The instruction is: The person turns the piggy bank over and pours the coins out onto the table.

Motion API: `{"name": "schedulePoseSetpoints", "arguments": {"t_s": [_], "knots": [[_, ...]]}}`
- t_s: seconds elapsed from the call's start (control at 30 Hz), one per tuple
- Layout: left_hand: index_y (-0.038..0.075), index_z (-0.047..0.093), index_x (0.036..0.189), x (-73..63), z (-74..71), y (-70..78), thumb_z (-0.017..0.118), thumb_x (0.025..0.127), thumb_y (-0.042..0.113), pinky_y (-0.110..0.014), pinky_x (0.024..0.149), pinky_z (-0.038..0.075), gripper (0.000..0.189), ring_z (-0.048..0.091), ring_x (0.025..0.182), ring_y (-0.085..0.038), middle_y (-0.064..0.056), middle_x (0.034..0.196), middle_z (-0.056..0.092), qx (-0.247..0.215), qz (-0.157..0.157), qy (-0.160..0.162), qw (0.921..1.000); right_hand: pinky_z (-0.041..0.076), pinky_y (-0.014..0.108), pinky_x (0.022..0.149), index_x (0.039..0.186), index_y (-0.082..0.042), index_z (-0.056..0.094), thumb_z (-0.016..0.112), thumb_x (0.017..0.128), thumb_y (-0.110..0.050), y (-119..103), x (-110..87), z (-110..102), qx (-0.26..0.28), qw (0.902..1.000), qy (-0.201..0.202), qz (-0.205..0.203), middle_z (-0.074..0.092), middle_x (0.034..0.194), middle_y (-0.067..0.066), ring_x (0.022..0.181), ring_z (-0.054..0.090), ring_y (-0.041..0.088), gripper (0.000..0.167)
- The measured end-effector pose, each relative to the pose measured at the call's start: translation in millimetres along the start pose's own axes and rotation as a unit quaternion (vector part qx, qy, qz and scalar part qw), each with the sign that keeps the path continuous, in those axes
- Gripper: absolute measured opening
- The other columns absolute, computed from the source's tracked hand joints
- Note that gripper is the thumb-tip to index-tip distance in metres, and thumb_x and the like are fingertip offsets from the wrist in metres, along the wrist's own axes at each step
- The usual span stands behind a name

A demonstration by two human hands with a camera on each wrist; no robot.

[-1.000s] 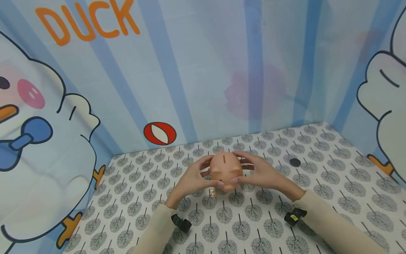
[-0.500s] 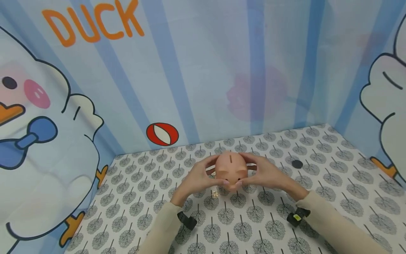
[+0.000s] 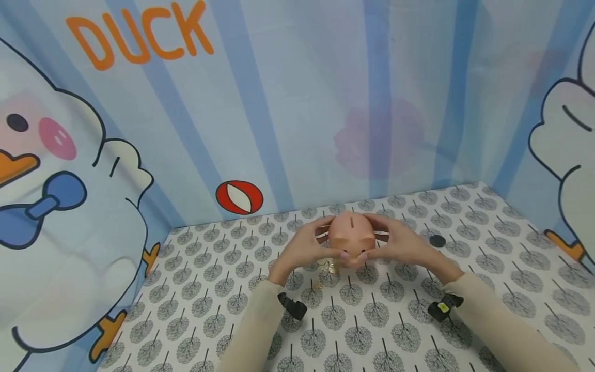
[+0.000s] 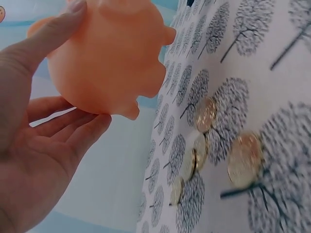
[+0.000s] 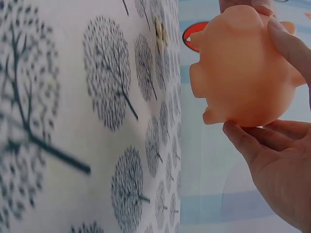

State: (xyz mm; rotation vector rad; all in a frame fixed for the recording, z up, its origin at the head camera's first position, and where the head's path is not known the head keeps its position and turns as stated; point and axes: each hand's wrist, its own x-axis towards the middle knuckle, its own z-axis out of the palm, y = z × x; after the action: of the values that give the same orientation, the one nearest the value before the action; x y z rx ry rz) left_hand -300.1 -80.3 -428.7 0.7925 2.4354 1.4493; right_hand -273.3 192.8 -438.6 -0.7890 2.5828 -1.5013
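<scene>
Both hands hold a peach-coloured piggy bank (image 3: 351, 235) above the patterned cloth, its coin slot facing up. My left hand (image 3: 309, 247) grips one side, with its thumb near the snout and its fingers around the body. Mirroring it, my right hand (image 3: 403, 243) grips the other side. In the left wrist view, the feet of the piggy bank (image 4: 109, 53) stand apart from the cloth. Several gold-coloured coins (image 4: 244, 160) lie below it on the cloth. Some coins (image 3: 332, 267) also show beside the left hand in the head view.
A flat black disc (image 3: 437, 241) lies on the tree-patterned cloth (image 3: 223, 310) to the right of the hands. Behind rises a striped blue curtain (image 3: 297, 103) with duck drawings. Each wrist wears a small black camera (image 3: 294, 306).
Both hands have carried the piggy bank a little right and away from the person. More coins now show under it. The view has shifted slightly.
</scene>
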Motion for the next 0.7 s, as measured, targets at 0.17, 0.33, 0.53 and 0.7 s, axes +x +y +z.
{"name": "schedulePoseSetpoints", "arguments": {"t_s": [0.17,0.33,0.53,0.7], "knots": [[0.021,0.045,0.160,13.5,6.9,2.9,0.097,0.076,0.025,-0.043,0.121,0.051,0.099,0.053,0.148,-0.030,-0.004,0.165,0.048,-0.022,-0.017,-0.008,0.9996,0.047,0.059,0.121,0.164,-0.008,0.033,0.090,0.085,-0.027,8.9,-0.9,-10.2,0.006,1.0000,-0.002,0.006,0.042,0.165,0.022,0.150,0.044,0.046,0.100],[0.013,0.044,0.161,28.8,17.3,-1.4,0.097,0.075,0.025,-0.038,0.118,0.054,0.101,0.058,0.143,-0.030,-0.008,0.162,0.051,-0.023,-0.019,-0.007,0.9995,0.049,0.060,0.119,0.164,-0.006,0.032,0.088,0.088,-0.024,21.2,-1.0,-19.4,0.005,0.9999,-0.010,0.008,0.042,0.164,0.025,0.149,0.043,0.049,0.096],[0.015,0.049,0.158,44.2,31.1,-7.6,0.097,0.074,0.024,-0.033,0.115,0.055,0.097,0.060,0.141,-0.029,-0.009,0.159,0.054,-0.033,-0.014,-0.007,0.9993,0.049,0.058,0.119,0.165,-0.003,0.028,0.085,0.089,-0.019,34.5,-1.9,-30.6,0.002,0.9996,-0.017,0.023,0.037,0.166,0.028,0.151,0.039,0.051,0.097],[0.014,0.047,0.159,52.6,40.7,-9.1,0.097,0.075,0.021,-0.035,0.119,0.053,0.098,0.055,0.146,-0.031,-0.010,0.163,0.050,-0.049,-0.031,-0.001,0.9984,0.049,0.058,0.119,0.165,0.000,0.026,0.088,0.086,-0.023,39.5,-3.3,-38.2,-0.007,0.9990,-0.010,0.043,0.038,0.165,0.030,0.151,0.040,0.051,0.103]]}}
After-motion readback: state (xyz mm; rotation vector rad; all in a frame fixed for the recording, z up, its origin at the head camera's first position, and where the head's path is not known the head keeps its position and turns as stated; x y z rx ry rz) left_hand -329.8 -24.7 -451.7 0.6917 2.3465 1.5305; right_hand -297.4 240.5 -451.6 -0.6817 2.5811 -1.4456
